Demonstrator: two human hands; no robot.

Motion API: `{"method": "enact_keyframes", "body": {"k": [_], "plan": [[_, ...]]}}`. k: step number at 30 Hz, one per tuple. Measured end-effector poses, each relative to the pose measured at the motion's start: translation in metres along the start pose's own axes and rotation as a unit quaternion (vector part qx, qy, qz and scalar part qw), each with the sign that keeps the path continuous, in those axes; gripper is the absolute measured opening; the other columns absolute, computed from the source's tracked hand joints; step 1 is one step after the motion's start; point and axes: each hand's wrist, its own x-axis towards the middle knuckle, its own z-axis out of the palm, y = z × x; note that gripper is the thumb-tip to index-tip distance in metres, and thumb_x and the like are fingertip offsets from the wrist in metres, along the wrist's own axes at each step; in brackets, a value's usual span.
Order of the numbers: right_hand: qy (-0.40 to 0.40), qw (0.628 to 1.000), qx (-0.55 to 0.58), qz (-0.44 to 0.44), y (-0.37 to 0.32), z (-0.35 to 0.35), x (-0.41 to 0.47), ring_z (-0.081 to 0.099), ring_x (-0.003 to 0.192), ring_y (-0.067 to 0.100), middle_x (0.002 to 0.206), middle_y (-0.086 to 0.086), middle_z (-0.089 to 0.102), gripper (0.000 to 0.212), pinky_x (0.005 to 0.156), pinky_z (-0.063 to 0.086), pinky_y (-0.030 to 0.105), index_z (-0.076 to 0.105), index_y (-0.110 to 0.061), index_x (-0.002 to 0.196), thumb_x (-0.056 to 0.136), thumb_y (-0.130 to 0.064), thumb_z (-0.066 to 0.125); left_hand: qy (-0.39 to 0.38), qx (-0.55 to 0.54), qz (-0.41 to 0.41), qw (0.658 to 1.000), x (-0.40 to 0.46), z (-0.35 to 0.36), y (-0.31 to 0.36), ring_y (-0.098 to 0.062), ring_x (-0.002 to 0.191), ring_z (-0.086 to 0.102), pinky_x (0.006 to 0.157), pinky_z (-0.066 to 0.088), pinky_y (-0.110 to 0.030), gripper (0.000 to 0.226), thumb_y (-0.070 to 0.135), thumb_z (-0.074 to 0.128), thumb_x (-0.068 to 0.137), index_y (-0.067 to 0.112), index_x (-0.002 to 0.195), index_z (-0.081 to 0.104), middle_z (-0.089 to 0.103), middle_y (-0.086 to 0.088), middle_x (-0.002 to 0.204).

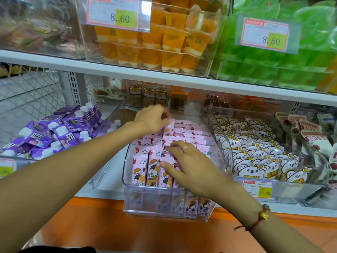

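Because it juts out past the white shelf lip, clear plastic bin (131, 201): front end overhangs just below the right wrist; downward weight from that arm could, in my judgement, tip the bin or slide it off.
right hand (191, 167): fingers spread and relaxed, lying flat on the rows; grips nothing.
pink cartoon-printed foil sachets (145, 170): standing in tight rows inside the bin, under and ahead of the right fingers; a sideways push there risks toppling a whole row.
left hand (151, 119): beyond the right hand, fingers curled, pinching one sachet; motion-blurred, so finer detail cannot be told.
single pink sachet (169, 127): raised above the back rows at the left fingertips; a light pinch may drop it, and forcing it into a full row may crumple it or lift its neighbours.
purple white-capped pouches (60, 130): loose heap left of the left forearm; a swinging elbow could dislodge them.
white koala-printed packets (255, 157): right of the right hand, behind their own wall; low risk.
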Motion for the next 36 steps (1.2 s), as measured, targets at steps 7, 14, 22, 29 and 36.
{"method": "enact_keyframes", "body": {"k": [7, 14, 22, 29, 36], "plan": [[-0.002, 1.0, 0.011, -0.005, 0.001, -0.001, -0.001, 0.036, 0.126, 0.015, 0.138, -0.003, 0.042, 0.058, 0.098, 0.036, 0.029, 0.042, -0.018, 0.14, 0.096, -0.056, 0.035, 0.171, -0.296, -0.083, 0.936, -0.028, 0.005, 0.011, -0.017, 0.098, 0.063, 0.093, 0.051, -0.039, 0.017, 0.026, 0.065, 0.09, 0.016, 0.103, 0.068, 0.066, 0.002, 0.097], [0.009, 0.999, 0.033, -0.007, 0.002, -0.004, -0.002, 0.041, 0.124, 0.015, 0.136, -0.003, 0.046, 0.053, 0.099, 0.038, 0.032, 0.044, -0.02, 0.139, 0.096, -0.052, 0.039, 0.332, -0.367, -0.073, 0.866, -0.055, -0.016, 0.023, 0.004, 0.08, 0.06, 0.077, 0.05, -0.016, 0.005, 0.023, 0.06, 0.094, 0.019, 0.097, 0.062, 0.064, 0.012, 0.087], [0.137, 0.944, 0.298, 0.048, -0.014, -0.025, -0.007, 0.037, 0.129, 0.001, 0.143, -0.013, 0.04, 0.063, 0.095, 0.028, 0.015, 0.031, -0.031, 0.142, 0.087, -0.051, 0.056, 0.337, -0.463, -0.012, 0.82, -0.104, -0.023, 0.044, 0.009, 0.075, 0.061, 0.071, 0.048, -0.011, 0.002, 0.017, 0.061, 0.093, 0.018, 0.092, 0.062, 0.065, 0.011, 0.084], [0.153, 0.84, 0.508, 0.117, -0.016, -0.034, -0.005, 0.063, 0.083, 0.003, 0.095, -0.008, 0.067, 0.017, 0.074, 0.05, 0.019, 0.06, -0.019, 0.108, 0.091, -0.021, 0.062, 0.207, -0.491, 0.005, 0.846, -0.112, -0.016, 0.044, -0.004, 0.105, 0.064, 0.095, 0.051, -0.03, 0.017, 0.021, 0.057, 0.095, 0.028, 0.111, 0.059, 0.066, 0.007, 0.115], [0.124, 0.705, 0.671, 0.192, -0.009, -0.032, -0.006, 0.069, 0.076, 0.008, 0.089, 0.002, 0.074, 0.016, 0.058, 0.052, 0.017, 0.066, -0.012, 0.102, 0.087, -0.019, 0.066, 0.079, -0.363, 0.034, 0.928, -0.118, 0.002, 0.043, 0.006, 0.1, 0.057, 0.074, 0.046, -0.008, 0.039, 0.009, 0.071, 0.079, 0.032, 0.108, 0.058, 0.061, 0.021, 0.109]]}}
